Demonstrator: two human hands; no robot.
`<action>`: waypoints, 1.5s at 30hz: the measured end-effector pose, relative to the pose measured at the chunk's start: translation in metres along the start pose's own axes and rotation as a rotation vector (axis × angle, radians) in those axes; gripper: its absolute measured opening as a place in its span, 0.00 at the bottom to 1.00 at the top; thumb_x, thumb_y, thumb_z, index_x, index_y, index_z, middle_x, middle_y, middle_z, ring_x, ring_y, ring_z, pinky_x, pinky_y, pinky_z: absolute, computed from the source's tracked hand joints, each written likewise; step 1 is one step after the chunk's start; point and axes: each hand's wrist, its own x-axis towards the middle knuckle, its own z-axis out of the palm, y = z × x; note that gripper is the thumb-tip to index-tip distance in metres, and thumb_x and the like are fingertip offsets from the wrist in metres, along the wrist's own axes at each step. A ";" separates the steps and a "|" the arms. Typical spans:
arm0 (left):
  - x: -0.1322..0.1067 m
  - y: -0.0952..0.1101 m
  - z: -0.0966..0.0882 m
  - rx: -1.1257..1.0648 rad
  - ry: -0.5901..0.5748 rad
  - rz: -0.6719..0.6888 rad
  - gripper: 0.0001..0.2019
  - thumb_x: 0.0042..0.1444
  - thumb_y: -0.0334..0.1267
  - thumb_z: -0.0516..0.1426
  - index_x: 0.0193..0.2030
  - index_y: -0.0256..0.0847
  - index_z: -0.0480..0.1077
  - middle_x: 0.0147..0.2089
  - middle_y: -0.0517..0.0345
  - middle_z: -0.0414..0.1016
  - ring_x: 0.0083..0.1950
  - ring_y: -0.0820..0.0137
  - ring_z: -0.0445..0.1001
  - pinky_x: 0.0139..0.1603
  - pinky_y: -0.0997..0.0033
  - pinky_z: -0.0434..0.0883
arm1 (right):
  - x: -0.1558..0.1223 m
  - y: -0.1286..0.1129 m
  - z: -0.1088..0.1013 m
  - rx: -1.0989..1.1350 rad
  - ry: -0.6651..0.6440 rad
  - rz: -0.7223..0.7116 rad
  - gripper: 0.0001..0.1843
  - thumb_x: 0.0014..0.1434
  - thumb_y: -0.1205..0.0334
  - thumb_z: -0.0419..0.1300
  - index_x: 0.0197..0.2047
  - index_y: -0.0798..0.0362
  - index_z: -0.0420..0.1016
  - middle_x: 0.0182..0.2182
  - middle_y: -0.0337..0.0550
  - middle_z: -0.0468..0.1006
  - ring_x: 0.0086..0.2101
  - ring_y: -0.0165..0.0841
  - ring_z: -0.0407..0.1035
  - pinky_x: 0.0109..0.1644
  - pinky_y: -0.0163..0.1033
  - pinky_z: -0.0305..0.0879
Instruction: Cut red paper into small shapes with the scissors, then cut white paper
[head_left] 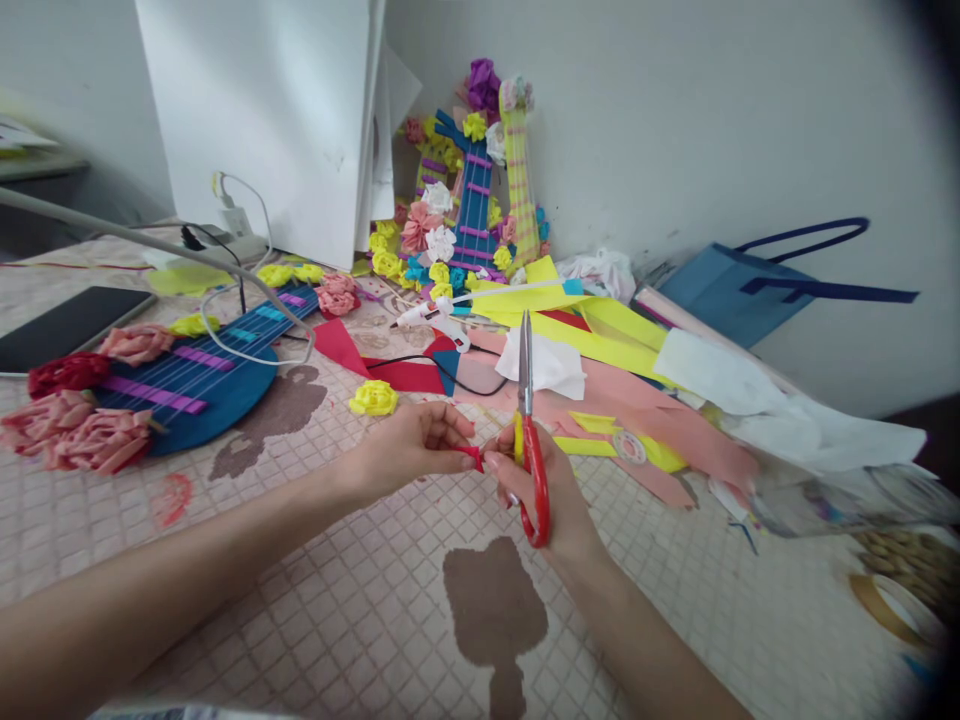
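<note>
My right hand (551, 490) is closed around red-handled scissors (527, 420), whose shut blades point away from me. Its thumb and forefinger also pinch a small red paper scrap (472, 456). My left hand (420, 440) pinches the same red scrap from the other side, fingers closed. Both hands hover just above a patterned mat (360, 600). A yellow paper rose (373, 398) lies just beyond my left hand.
A blue guitar-shaped craft (202, 375) with pink paper flowers lies at left, beside a black tablet (64, 322). A white glue gun (431, 315) and its cord lie ahead. Yellow, pink and red paper sheets (600, 340) pile at right. Flower-covered crafts (472, 200) lean on the wall, near a blue bag (739, 290).
</note>
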 end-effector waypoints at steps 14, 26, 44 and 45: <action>-0.001 0.001 0.003 0.074 0.021 -0.004 0.14 0.43 0.29 0.64 0.36 0.36 0.66 0.30 0.62 0.75 0.31 0.76 0.73 0.30 0.77 0.66 | -0.002 -0.007 0.005 -0.142 0.029 -0.072 0.14 0.46 0.65 0.66 0.34 0.49 0.65 0.32 0.36 0.74 0.24 0.29 0.64 0.25 0.35 0.60; -0.004 0.002 0.006 0.174 0.056 0.019 0.15 0.41 0.29 0.65 0.36 0.36 0.67 0.29 0.58 0.76 0.32 0.70 0.76 0.33 0.71 0.70 | -0.001 -0.004 0.009 -0.214 0.084 -0.086 0.16 0.46 0.64 0.67 0.33 0.49 0.62 0.25 0.32 0.67 0.23 0.28 0.60 0.26 0.35 0.58; -0.005 -0.002 0.011 -0.036 0.080 -0.147 0.13 0.57 0.42 0.59 0.27 0.35 0.74 0.28 0.55 0.79 0.30 0.73 0.75 0.36 0.73 0.70 | 0.001 -0.004 0.004 0.089 0.064 0.035 0.16 0.45 0.61 0.67 0.32 0.50 0.63 0.25 0.31 0.68 0.19 0.23 0.59 0.21 0.31 0.59; -0.005 -0.002 0.011 -0.049 0.085 -0.147 0.14 0.58 0.44 0.57 0.28 0.35 0.74 0.28 0.54 0.79 0.31 0.72 0.75 0.36 0.72 0.70 | 0.001 -0.004 0.004 0.095 0.063 0.039 0.16 0.45 0.61 0.67 0.32 0.50 0.63 0.25 0.31 0.68 0.19 0.23 0.59 0.20 0.31 0.58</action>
